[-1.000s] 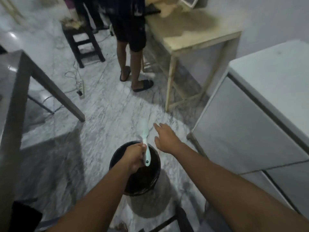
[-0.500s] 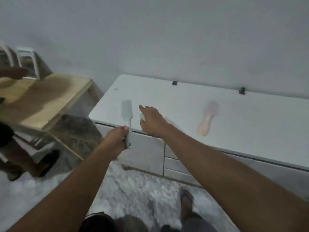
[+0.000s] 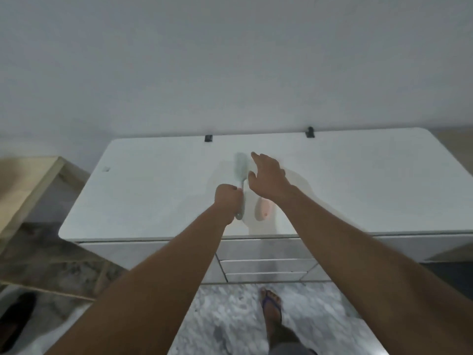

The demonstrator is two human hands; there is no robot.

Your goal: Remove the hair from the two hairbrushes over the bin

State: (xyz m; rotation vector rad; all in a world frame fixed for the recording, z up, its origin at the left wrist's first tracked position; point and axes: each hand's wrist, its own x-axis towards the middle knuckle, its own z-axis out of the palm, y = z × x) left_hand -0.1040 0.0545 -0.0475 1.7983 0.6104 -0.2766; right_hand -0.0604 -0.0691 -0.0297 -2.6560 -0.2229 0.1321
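Note:
My left hand grips the handle of a pale mint hairbrush, held upright over the white cabinet top. My right hand hovers just right of the brush head, fingers spread and empty. Below that wrist a pink hairbrush lies on the cabinet top, mostly hidden by my arm and blurred. The bin is out of sight.
The white cabinet has drawers facing me. A wooden table stands to the left. Two black clips sit at the cabinet's back edge by the wall. My sandalled foot is on the marble floor.
I have turned from the bin on the floor to face the white cabinet. Both hands, the left one still with the mint brush, have moved over the cabinet top above the pink brush.

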